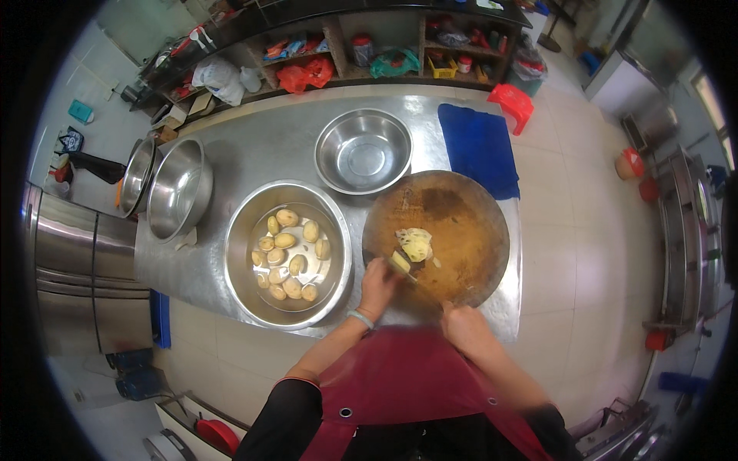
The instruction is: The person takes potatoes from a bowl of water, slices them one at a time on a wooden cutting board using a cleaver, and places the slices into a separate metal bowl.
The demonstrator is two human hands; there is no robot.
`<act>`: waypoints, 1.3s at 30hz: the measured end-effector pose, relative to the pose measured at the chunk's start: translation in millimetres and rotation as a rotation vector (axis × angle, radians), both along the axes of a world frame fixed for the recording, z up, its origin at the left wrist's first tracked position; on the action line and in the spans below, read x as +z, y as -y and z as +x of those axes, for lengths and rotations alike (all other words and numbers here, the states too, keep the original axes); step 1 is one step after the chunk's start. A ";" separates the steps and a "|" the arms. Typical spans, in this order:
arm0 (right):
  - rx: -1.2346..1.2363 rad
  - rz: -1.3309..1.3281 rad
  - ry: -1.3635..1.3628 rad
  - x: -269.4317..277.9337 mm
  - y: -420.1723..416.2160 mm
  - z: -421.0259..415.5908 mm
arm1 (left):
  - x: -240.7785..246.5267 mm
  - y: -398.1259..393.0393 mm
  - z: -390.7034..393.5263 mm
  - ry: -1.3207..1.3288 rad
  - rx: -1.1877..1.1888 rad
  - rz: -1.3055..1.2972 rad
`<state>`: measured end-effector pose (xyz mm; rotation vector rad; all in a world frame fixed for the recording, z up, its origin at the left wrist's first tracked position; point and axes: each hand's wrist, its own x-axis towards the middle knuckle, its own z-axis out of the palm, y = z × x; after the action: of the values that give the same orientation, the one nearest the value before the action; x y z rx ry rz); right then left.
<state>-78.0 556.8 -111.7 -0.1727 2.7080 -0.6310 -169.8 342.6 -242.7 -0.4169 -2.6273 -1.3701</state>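
Observation:
On the round wooden chopping board (461,230) lies a small heap of thin potato slices (416,244). Just nearer to me is a cut piece of peeled potato (400,262). My left hand (380,288) is at the board's near left edge, its fingers curled on potato beside the blade and partly hiding it. My right hand (468,327) grips the handle of a kitchen knife (425,293), whose blurred blade points away to the left, against the potato piece. To the left, a deep steel basin (232,271) holds several peeled potatoes (284,240) in water.
A steel bowl (367,158) stands behind the board on the steel table (253,135). A blue cloth (479,148) lies at the far right corner. More steel bowls (181,190) lean at the left end. Beyond the table are a red stool (512,105) and shelves.

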 end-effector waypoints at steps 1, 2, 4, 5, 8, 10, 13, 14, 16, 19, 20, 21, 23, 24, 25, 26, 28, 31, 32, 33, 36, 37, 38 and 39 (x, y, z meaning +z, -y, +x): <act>0.001 0.010 0.022 0.0 1.0 -1.2 | 0.7 0.6 0.1 0.001 0.002 -0.010; 0.002 0.014 0.030 0.0 1.8 -2.4 | -0.5 1.5 -0.5 -0.013 -0.003 -0.008; 0.009 0.021 0.048 -0.4 4.4 -5.2 | -3.2 3.8 -0.8 -0.041 -0.010 -0.003; -0.002 0.016 0.037 -1.5 7.2 -8.3 | -0.7 3.0 -1.7 -0.050 -0.015 -0.010; 0.005 -0.006 -0.013 -13.3 15.4 -24.4 | 5.5 1.9 -1.9 -0.070 -0.021 -0.013; 0.049 -0.031 -0.074 -30.5 17.5 -39.6 | 7.6 1.1 -2.1 -0.080 -0.027 0.010; 0.019 0.003 -0.066 -68.8 24.7 -65.5 | 7.4 -0.8 -4.6 -0.093 -0.035 -0.005; 0.006 -0.006 -0.083 -72.5 26.9 -70.4 | 7.0 -0.8 -3.7 -0.086 -0.024 0.008; -0.025 -0.024 -0.118 -78.8 28.4 -76.4 | 6.3 -1.8 -2.2 -0.073 -0.009 0.037; -0.081 -0.056 -0.085 -77.9 19.8 -82.6 | 5.7 -2.8 0.3 -0.001 0.020 0.093; -0.102 -0.099 -0.107 -77.3 17.8 -81.4 | 4.7 -1.0 -0.1 -0.030 0.008 0.072; -0.124 -0.143 -0.128 -77.0 15.3 -78.6 | 3.8 0.7 -0.9 -0.059 -0.004 0.050; -0.148 -0.175 -0.154 -74.2 10.6 -71.3 | 2.1 1.2 -3.2 -0.083 -0.026 0.042; -0.144 -0.165 -0.152 -67.5 9.7 -63.9 | 1.4 2.1 -1.8 -0.073 -0.028 0.053; -0.141 -0.156 -0.150 -59.4 8.2 -57.0 | 0.7 2.5 -1.0 -0.064 -0.031 0.064; -0.105 -0.145 -0.135 -48.8 5.7 -48.7 | 0.8 2.7 0.3 -0.074 -0.033 0.048; -0.034 -0.125 -0.106 -26.0 2.9 -34.2 | 0.9 4.3 -0.1 -0.096 -0.039 0.014; 0.011 0.002 -0.098 -7.5 3.7 -11.1 | -8.3 4.9 2.6 -0.005 0.004 -0.041; 0.010 0.002 -0.090 -9.6 2.7 -5.7 | -5.6 4.0 1.9 -0.037 0.001 -0.017; 0.008 0.002 -0.081 -11.7 0.0 -0.8 | -3.0 2.6 0.5 -0.070 -0.002 0.007; -0.015 -0.007 -0.052 -6.8 -0.3 5.0 | 4.0 2.7 -1.1 -0.052 -0.016 0.028; -0.025 -0.012 -0.041 -2.9 0.0 5.6 | 4.8 3.4 -1.5 -0.027 -0.021 0.027; -0.028 -0.014 -0.039 -0.2 0.1 5.9 | 5.0 3.7 -2.0 -0.021 -0.025 0.017; -0.031 -0.016 -0.037 2.0 0.2 5.8 | 5.0 4.3 -2.3 -0.014 -0.029 0.007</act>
<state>-72.1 556.6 -109.7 -0.1484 2.7466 -0.6645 -172.1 338.3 -237.7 -0.4641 -2.6142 -1.3797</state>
